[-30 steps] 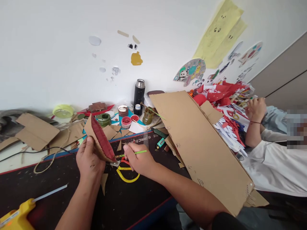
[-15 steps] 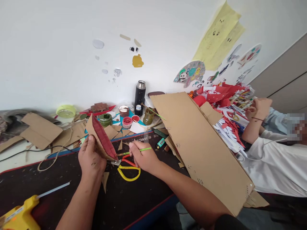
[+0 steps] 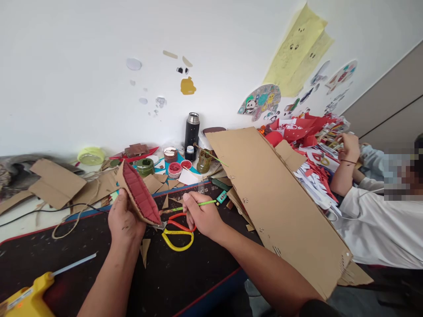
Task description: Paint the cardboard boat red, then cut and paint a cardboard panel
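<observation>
Both forearms outstretched, left hand (image 3: 124, 220) curled in a grip, right hand (image 3: 201, 215) pinched closed.

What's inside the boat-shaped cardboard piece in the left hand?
The brown boat-shaped cardboard piece has a ribbed, red-painted interior; the left hand covers its lower outside.

head cam | looks forward-down | close over desk (image 3: 198, 273) | single view

Only one legible marking: white lettering, upside down, on the black mat (image 3: 185, 264) at centre frame, near its blue edge just above the scissors (image 3: 176, 233), reading roughly "SOMIC", partly blurred. Small print on the teal lighter (image 3: 221, 197) and drawings on the wall stickers (image 3: 261, 100) too small to read.
</observation>
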Available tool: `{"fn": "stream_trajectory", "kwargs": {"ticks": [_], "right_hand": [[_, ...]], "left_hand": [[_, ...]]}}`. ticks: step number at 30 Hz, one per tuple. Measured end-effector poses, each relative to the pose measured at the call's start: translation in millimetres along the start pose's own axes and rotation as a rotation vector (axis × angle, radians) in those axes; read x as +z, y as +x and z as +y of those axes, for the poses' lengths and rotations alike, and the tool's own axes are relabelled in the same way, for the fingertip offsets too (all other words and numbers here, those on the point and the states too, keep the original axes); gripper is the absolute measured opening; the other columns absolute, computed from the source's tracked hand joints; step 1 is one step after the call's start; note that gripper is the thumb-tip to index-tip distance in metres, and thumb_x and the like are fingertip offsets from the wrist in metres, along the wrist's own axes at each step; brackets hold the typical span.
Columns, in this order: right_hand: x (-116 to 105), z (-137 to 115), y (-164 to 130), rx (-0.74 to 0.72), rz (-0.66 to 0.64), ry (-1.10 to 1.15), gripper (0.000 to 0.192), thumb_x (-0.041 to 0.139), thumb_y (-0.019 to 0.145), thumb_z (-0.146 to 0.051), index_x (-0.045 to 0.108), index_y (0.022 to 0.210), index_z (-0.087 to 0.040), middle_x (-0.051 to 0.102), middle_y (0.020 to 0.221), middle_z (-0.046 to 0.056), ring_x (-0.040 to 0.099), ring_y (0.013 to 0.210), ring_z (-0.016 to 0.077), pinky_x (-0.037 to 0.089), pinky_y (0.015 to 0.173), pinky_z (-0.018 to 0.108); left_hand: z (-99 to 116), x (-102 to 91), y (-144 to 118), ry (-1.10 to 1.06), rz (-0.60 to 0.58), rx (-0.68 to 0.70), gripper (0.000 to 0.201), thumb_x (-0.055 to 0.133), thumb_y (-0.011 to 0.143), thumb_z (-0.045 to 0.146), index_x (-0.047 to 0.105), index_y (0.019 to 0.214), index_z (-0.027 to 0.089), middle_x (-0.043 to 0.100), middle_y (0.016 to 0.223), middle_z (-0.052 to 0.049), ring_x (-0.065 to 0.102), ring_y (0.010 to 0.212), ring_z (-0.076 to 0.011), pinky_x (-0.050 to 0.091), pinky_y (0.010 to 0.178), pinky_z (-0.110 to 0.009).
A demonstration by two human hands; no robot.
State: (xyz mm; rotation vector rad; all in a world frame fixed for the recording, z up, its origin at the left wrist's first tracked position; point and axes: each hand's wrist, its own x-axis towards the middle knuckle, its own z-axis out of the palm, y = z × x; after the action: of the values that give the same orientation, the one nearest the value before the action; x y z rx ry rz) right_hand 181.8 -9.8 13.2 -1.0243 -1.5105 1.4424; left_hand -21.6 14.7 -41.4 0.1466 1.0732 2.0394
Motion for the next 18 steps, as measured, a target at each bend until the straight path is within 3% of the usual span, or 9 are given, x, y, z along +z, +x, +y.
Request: {"fn": "stream_trajectory", "kwargs": {"ticks": [13, 18], "right_hand": [[3.9, 5.7, 0.9, -0.037, -0.057, 0.022, 0.045, 0.051, 0.111, -0.056, 0.055, 0.08, -0.023, 0.048, 0.044, -0.01, 0.05, 0.036, 0.0108, 0.038, 0.044, 0.02], [6.6, 4.3, 6.5, -0.067, -0.06, -0.114, 0.041, 0.05, 0.113, -0.046, 0.056, 0.08, -0.023, 0.048, 0.045, -0.009, 0.05, 0.037, 0.0109, 0.038, 0.047, 0.022]], "left_hand": [[-0.7, 4.2, -7.6, 0.02, -0.045, -0.092, 0.019, 0.07, 0.104, 0.035, 0.082, 0.094, 0.024, 0.083, 0.1, 0.002, 0.077, 0.098, -0.0137, 0.064, 0.09, -0.025], [-2.5, 3.6, -11.7, 0.015, -0.096, -0.122, 0.018, 0.069, 0.104, 0.034, 0.084, 0.1, 0.023, 0.084, 0.106, 0.001, 0.077, 0.093, -0.0131, 0.063, 0.088, -0.023]]}}
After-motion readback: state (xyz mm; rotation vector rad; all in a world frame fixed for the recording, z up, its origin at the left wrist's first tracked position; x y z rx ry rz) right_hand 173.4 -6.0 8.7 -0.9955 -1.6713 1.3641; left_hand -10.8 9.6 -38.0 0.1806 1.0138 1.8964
